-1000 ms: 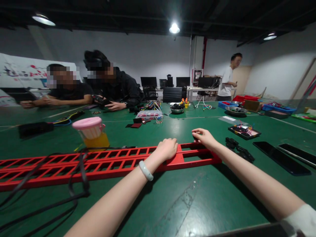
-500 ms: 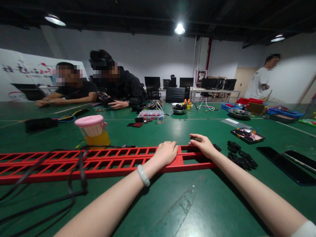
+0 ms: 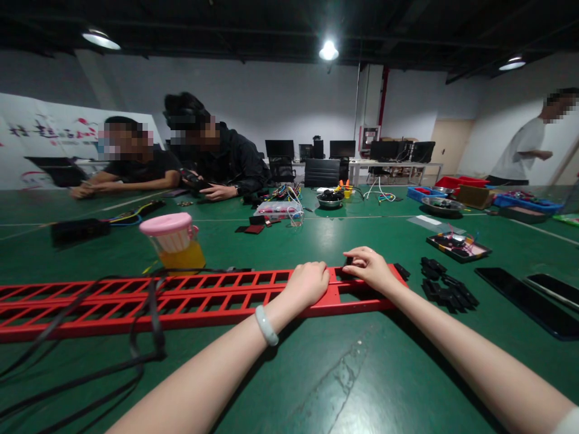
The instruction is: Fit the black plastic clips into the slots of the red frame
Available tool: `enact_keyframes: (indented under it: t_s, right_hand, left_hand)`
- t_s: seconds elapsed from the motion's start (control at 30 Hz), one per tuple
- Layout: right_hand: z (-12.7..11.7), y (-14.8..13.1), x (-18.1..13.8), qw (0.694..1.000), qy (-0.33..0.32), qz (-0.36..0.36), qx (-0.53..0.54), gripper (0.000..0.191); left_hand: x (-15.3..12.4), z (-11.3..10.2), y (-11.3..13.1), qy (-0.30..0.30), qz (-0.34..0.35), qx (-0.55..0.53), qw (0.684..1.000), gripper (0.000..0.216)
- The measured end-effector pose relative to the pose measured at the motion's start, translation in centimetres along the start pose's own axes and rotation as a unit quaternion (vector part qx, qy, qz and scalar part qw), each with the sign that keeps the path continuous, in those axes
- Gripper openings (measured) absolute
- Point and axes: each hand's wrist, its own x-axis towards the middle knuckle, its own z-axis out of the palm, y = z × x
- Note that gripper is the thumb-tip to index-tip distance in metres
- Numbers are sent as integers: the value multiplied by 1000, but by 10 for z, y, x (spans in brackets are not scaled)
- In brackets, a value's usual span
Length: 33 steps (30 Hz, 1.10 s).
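A long red ladder-like frame (image 3: 190, 313) lies across the green table in front of me. My left hand (image 3: 308, 284) is closed over its plate near the right end, with the fingertips hidden behind the top edge. My right hand (image 3: 368, 268) is over the frame's open end section, thumb and fingers pinching a small black part (image 3: 348, 261). Just right of that hand lie several similar black parts (image 3: 447, 292), with one black piece (image 3: 401, 271) close to the frame's end.
A pink-lidded cup (image 3: 174, 241) stands behind the frame, and black straps (image 3: 156, 325) drape over its left part. Two phones (image 3: 525, 301) lie at the right. Farther back are a tray of parts (image 3: 459, 246), a clear box (image 3: 279, 210) and a metal bowl (image 3: 330, 200). Two people sit opposite.
My right hand has drawn its thumb and fingers closer round the black part and shifted slightly down. My left hand stays on the frame. A person at the back right has moved rightward.
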Motion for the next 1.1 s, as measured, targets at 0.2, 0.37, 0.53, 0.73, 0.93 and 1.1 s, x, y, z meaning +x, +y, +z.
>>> enact_keyframes:
  t_s: [0.2, 0.37, 0.53, 0.73, 0.93, 1.1]
  right_hand:
    - [2, 7, 0, 1000, -9, 0, -8, 47]
    - [1, 5, 0, 999, -17, -2, -45, 44]
    - [1, 2, -1, 997, -51, -10, -60, 42]
    - [2, -1, -3, 994, -74, -19, -74, 42]
    - [0, -3, -3, 993, -76, -29, -88, 39]
    - [0, -3, -2, 993, -88, -26, -76, 39]
  left_hand:
    - [0, 0, 1, -8, -15, -3, 1000, 33]
    - [0, -1, 2, -8, -19, -1, 1000, 32]
    - [0, -3, 2, -9, -16, -2, 1000, 33]
    - [0, -2, 2, -14, -22, -8, 1000, 33]
    - [0, -1, 2, -12, -23, -8, 1000, 32]
    - [0, -1, 2, -9, -17, -7, 1000, 32]
